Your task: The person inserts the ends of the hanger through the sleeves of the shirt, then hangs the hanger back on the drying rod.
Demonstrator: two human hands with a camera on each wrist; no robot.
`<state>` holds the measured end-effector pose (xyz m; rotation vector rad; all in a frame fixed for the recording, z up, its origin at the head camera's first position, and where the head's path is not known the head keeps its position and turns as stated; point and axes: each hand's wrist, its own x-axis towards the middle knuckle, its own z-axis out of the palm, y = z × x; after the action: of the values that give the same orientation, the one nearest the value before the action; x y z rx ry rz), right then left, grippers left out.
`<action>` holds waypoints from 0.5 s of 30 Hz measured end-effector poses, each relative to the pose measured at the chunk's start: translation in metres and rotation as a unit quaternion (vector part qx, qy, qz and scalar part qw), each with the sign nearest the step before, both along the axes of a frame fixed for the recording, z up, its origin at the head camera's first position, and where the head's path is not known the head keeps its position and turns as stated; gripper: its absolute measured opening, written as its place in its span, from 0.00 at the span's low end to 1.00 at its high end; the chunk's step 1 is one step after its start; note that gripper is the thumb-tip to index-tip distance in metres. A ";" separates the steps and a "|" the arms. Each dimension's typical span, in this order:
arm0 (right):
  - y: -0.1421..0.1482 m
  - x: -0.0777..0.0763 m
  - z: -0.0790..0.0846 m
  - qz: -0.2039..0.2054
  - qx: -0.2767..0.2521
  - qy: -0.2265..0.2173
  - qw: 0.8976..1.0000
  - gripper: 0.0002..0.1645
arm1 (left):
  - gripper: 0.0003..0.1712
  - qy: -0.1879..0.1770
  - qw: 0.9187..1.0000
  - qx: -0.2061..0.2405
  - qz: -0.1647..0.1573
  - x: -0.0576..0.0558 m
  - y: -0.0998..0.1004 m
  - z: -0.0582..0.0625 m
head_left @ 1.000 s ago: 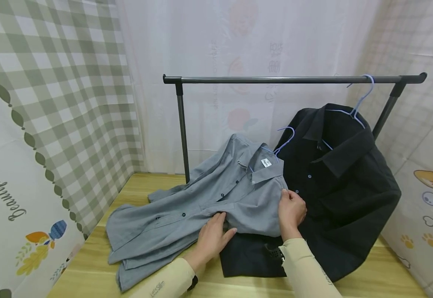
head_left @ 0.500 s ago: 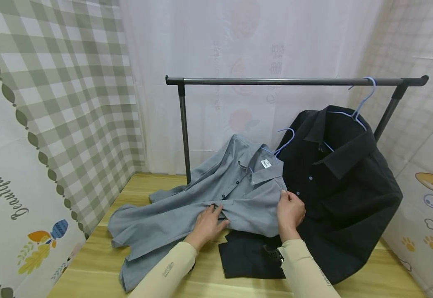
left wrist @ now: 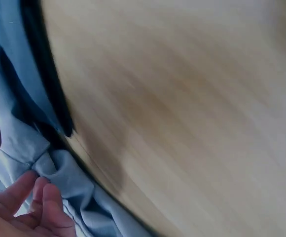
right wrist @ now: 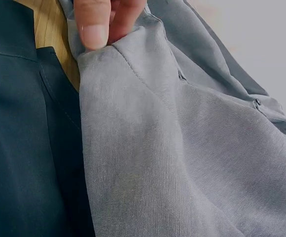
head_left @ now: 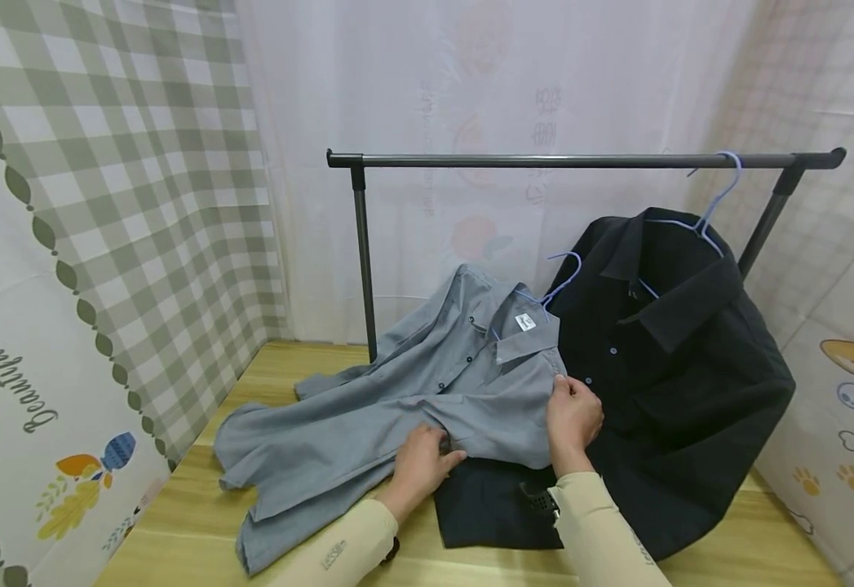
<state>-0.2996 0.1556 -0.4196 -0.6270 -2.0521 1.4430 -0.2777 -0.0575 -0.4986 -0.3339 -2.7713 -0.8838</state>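
Note:
A grey button-up shirt (head_left: 397,399) lies spread on the table, a light-blue hanger (head_left: 568,281) sticking out at its collar. My right hand (head_left: 575,417) pinches the shirt's fabric at its right side, by the shoulder. My left hand (head_left: 419,466) is at the near edge of the shirt's front, fingers bent against the cloth and thumb held apart. In the left wrist view the left-hand fingers (left wrist: 49,200) touch the grey cloth. Close in the right wrist view, a thumb (right wrist: 93,29) and fingers meet the grey shirt's edge. Part of the lower front opening is covered by cloth.
A black shirt (head_left: 661,383) hangs by its hanger (head_left: 723,183) from a dark metal rack (head_left: 544,161) on the right, its lower part spread over the wooden table (head_left: 199,522). A checked cloth (head_left: 177,179) and printed white curtains surround the table.
My left hand has shifted left and back right, its fingers now more bent. The shirt's lower front flap has moved, covering two lower buttons seen earlier. My right hand stays nearly still.

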 end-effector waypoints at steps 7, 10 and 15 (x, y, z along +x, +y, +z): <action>0.001 0.002 -0.001 0.001 -0.006 -0.008 1.000 0.20 | 0.09 -0.052 0.994 0.091 -0.006 -0.006 0.007 -0.001; 0.001 0.002 -0.002 0.000 -0.013 -0.008 1.000 0.20 | 0.09 -0.039 0.993 0.115 -0.012 -0.007 0.009 0.000; 0.002 0.002 -0.005 -0.005 -0.024 -0.013 1.000 0.20 | 0.12 -0.025 0.989 0.145 -0.002 -0.007 0.012 0.000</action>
<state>-0.2972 0.1574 -0.4243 -0.6781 -2.0360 1.4908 -0.2843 -0.0454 -0.4983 -0.2698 -2.6345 -1.2917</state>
